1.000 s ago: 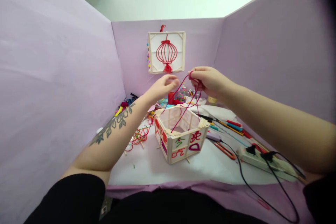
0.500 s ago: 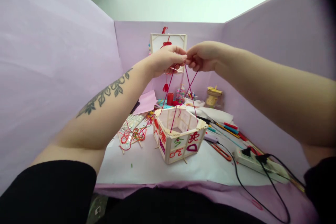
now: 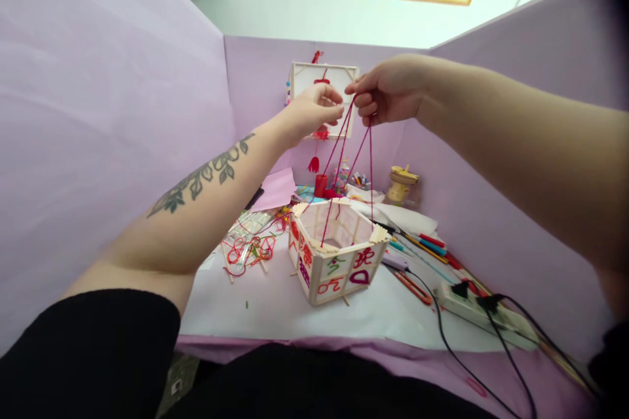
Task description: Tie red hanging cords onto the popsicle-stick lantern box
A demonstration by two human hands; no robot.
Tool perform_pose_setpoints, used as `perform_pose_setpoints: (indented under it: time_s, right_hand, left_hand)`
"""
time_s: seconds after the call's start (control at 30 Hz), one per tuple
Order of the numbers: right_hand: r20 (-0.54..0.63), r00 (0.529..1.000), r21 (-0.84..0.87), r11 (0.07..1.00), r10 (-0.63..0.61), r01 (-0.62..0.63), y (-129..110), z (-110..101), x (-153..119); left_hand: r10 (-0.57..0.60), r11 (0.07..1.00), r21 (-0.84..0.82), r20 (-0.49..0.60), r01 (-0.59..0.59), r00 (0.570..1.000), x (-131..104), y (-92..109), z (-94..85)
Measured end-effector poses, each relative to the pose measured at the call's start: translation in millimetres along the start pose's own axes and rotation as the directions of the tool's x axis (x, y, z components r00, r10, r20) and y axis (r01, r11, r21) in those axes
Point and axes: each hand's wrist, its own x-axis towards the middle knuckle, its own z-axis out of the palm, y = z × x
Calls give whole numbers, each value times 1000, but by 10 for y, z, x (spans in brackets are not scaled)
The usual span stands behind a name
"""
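A six-sided lantern point(image 3: 319, 272) made of wooden sticks and white panels stands on the table, its top open. Red, green and purple characters decorate its sides. Dark red strings point(image 3: 371, 163) rise from its rim. My right hand point(image 3: 393, 88) pinches these strings above the lantern and holds them up. Just to its left, my left hand point(image 3: 314, 111) hovers with fingers curved and apart, nothing visible in them. Behind the hands hangs a white-panelled wooden frame point(image 3: 301, 82) with a red tassel point(image 3: 313, 164).
Tangled red and orange yarn point(image 3: 250, 252) lies left of the lantern. To the right are an orange cutter point(image 3: 413, 288), pens point(image 3: 432, 242) and a power strip point(image 3: 486, 314) with black cables. Purple partitions point(image 3: 515, 65) enclose the table. A yellow-lidded jar point(image 3: 401, 183) stands at the back.
My left hand has come away from the strings and moved slightly apart from my right. My right hand has risen a little, with the strings gathered in it.
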Motion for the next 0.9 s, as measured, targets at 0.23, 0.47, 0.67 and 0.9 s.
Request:
perform_pose_setpoints:
  time_s: [0.23, 0.47, 0.67, 0.9]
  right_hand:
    - [26, 995, -122, 989, 92, -88, -190, 41, -161]
    - [75, 995, -151, 987, 68, -56, -159, 40, -128]
    - [41, 999, -182, 983, 16, -8, -177, 9, -125]
    - [-20, 1000, -206, 979, -2, -2, -262, -6, 17]
  left_hand:
    - [-55, 968, 229, -218, 106, 974, -1035, -960, -251]
    - [-231, 859, 461, -35, 221, 972, -1873, -1875, -116]
    - [-223, 800, 557, -67, 222, 972, -1937, -2009, -171]
    - [-277, 828, 473, -122, 301, 953, -2000, -2146, -215]
